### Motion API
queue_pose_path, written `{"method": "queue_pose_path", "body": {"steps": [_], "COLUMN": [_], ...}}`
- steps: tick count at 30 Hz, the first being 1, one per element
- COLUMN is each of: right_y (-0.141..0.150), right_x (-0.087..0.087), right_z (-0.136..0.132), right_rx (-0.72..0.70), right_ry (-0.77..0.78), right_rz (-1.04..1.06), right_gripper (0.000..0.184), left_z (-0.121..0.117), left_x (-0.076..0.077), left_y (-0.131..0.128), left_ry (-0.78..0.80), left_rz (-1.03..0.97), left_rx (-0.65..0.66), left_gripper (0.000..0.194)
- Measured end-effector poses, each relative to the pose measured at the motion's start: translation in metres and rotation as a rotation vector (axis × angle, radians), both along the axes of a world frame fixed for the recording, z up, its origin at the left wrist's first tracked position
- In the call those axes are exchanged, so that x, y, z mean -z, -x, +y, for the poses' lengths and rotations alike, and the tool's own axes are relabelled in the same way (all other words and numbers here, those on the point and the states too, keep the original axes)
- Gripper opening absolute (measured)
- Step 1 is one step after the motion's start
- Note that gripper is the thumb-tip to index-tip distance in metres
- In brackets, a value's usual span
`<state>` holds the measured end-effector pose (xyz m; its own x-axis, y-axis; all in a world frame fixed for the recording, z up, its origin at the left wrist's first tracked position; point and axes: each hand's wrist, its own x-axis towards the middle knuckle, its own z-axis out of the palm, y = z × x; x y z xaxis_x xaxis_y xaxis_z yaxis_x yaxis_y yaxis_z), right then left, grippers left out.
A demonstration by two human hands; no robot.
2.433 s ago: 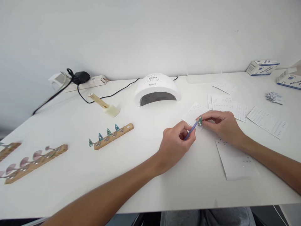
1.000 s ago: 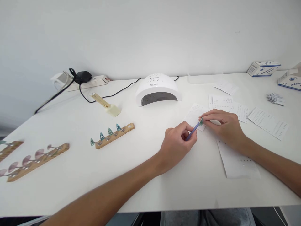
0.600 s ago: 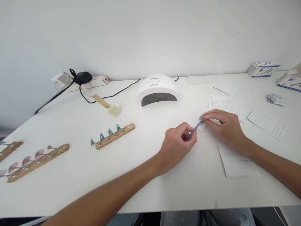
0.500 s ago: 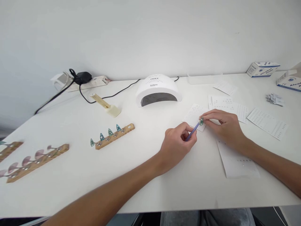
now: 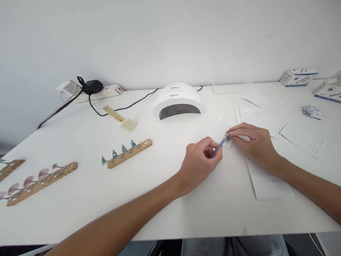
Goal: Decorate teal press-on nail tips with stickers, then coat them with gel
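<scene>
My left hand (image 5: pixel 201 156) is closed in a pinch round a slim purple-blue stick (image 5: pixel 218 147), whose upper end meets a small green artificial nail (image 5: pixel 227 138). What kind of tool the stick is I cannot make out. The thumb and fingertips of my right hand (image 5: pixel 252 138) are pinched at the green nail, just above a white sticker sheet (image 5: pixel 221 128). Under my right wrist lies another white sheet (image 5: pixel 269 185) with a row of tiny dots. To the left, a wooden strip (image 5: pixel 130 153) carries several blue and green artificial nails on metal stands.
A white nail lamp (image 5: pixel 178 101) stands at the back centre. Left are a pale flat brush (image 5: pixel 119 119), a wooden strip with pink nails (image 5: pixel 42 183) and a power strip (image 5: pixel 101 93). Right are dotted sheets (image 5: pixel 303 138), small packets (image 5: pixel 311 112) and alcohol pad boxes (image 5: pixel 298 77).
Both hands have shifted very slightly right since the oldest frame, and the nail has turned a little between the fingers. The holds are unchanged, and the view has wobbled slightly.
</scene>
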<state>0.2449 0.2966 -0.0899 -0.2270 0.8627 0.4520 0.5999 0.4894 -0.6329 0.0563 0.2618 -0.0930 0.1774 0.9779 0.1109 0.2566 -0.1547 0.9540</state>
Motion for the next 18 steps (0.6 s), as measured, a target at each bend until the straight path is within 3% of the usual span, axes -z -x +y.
{"method": "queue_pose_path", "body": {"steps": [18], "right_y": [-0.0055], "right_x": [0.0032], "right_z": [0.0032], "right_rx": [-0.048], "right_ry": [-0.204], "right_rz": [-0.117], "right_gripper": [0.026], "left_z": [0.0025], "left_x": [-0.0002], "left_y": [0.0000], "left_ry": [-0.012], "left_rz": [0.014], "left_rx": [0.007], "left_gripper": [0.016]}}
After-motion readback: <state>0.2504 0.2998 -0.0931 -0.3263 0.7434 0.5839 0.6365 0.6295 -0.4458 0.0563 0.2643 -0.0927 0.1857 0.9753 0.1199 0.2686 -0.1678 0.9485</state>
